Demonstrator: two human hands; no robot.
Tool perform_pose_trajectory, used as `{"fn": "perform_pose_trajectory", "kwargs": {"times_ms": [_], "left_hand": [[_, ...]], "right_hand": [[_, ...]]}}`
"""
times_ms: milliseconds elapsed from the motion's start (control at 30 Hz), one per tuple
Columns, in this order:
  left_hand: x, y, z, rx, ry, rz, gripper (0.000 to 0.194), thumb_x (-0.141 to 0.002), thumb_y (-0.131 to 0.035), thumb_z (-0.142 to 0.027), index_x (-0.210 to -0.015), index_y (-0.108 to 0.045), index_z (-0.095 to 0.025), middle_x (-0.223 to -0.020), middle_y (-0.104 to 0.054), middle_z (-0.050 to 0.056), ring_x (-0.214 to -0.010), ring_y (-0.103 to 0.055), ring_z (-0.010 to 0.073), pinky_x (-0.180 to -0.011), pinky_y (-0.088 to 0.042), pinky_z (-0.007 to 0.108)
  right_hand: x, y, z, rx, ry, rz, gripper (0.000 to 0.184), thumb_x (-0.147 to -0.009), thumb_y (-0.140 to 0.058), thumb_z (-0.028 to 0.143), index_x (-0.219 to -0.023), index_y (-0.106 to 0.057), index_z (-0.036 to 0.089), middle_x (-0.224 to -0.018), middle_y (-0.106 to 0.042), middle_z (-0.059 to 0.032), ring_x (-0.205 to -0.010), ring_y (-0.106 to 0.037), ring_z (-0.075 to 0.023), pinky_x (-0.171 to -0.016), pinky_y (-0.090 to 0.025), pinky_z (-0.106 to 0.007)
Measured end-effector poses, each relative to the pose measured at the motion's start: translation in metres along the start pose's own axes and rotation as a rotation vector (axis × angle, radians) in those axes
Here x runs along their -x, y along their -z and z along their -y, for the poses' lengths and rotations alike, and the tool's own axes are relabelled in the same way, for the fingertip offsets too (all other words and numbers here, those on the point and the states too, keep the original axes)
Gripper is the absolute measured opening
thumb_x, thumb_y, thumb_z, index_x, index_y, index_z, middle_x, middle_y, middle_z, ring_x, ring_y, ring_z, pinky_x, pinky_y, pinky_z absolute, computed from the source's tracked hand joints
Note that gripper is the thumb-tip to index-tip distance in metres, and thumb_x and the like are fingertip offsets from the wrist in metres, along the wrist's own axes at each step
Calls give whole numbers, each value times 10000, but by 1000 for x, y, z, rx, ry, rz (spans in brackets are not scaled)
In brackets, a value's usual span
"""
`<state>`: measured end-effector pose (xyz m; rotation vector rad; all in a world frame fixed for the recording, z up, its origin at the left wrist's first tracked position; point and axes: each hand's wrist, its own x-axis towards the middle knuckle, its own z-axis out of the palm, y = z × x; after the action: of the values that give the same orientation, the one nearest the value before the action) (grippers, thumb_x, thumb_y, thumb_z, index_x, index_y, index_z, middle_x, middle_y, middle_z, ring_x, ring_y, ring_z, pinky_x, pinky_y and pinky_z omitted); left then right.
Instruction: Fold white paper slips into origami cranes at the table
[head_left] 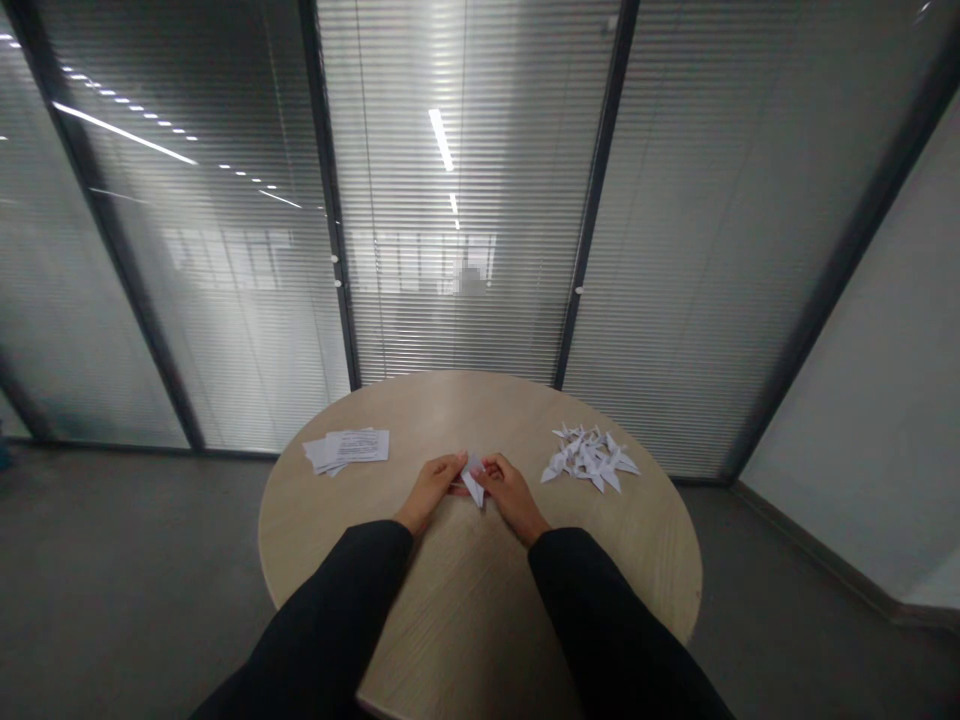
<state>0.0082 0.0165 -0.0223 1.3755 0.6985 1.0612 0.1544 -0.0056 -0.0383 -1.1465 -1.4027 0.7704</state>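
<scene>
Between my two hands is a small piece of folded white paper (474,482), narrowing to a point toward me. My left hand (437,484) pinches its left side, fingers curled beneath. On the other side my right hand (509,490) grips the paper with thumb and bent fingers. The folds under my fingertips are partly hidden. To the right lies a heap of folded white paper cranes (591,456). Off to the left rests a loose stack of white paper sheets (358,446), the top one with lines of print.
Everything lies on a round, light wooden table (465,400). Glass partitions with blinds (465,320) stand just behind its far edge. A white wall (862,430) rises at the right, and grey floor (135,560) surrounds the table.
</scene>
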Motion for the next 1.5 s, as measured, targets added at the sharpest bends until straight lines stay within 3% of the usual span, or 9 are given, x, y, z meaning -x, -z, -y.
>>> {"fn": "perform_pose_trajectory", "kwargs": {"times_ms": [100,200,467,800,1000,1267,1500], "left_hand": [[1,-2,-3,7,5,37,483,-557,-771,-453,-875,-655,-108,-791,-688,82,-731,-637,186,-704,-486,296],[0,-1,-2,35,8,53,512,-503,-818,-368,-910,-650,-105,-805,-701,91,-750,-647,194,-727,-483,304],[-1,3,1,31,-5,74,489,-538,-802,-321,-941,-640,-97,-804,-706,89,-717,-654,189,-700,-487,294],[-5,6,6,-29,0,-32,553,-562,-786,-363,-1006,-592,-97,-653,-670,38,-600,-621,147,-608,-477,262],[0,5,5,-135,-32,15,546,-635,-724,-343,-1089,-566,-85,-579,-616,-9,-532,-565,111,-568,-437,228],[-1,4,10,-212,-18,67,641,-627,-717,-283,-1201,-489,-111,-545,-574,-47,-500,-526,100,-534,-373,207],[1,2,10,-208,-54,109,674,-637,-719,-240,-1247,-447,-157,-586,-550,-60,-535,-520,87,-549,-369,197]], "right_hand": [[0,1,2,-12,-3,-1,289,-709,-610,468,-787,-576,192,-703,-595,0,-662,-557,-160,-599,-451,-266],[0,0,2,-54,-24,-3,300,-690,-631,472,-779,-585,189,-696,-614,-3,-655,-571,-163,-594,-460,-270],[2,1,7,-240,-109,32,357,-648,-682,512,-736,-599,177,-686,-635,-7,-653,-606,-173,-620,-490,-288],[-1,2,1,-206,-94,24,374,-634,-686,527,-741,-627,174,-707,-654,-28,-680,-612,-184,-628,-494,-296],[2,2,8,-113,-58,51,355,-622,-714,480,-782,-658,168,-688,-653,-13,-664,-601,-177,-653,-453,-286],[4,4,11,-90,-49,24,318,-655,-673,485,-624,-635,170,-597,-613,13,-617,-562,-160,-622,-412,-267],[4,4,11,-94,-39,0,322,-669,-661,485,-603,-619,172,-587,-591,16,-592,-534,-146,-590,-402,-252]]}}
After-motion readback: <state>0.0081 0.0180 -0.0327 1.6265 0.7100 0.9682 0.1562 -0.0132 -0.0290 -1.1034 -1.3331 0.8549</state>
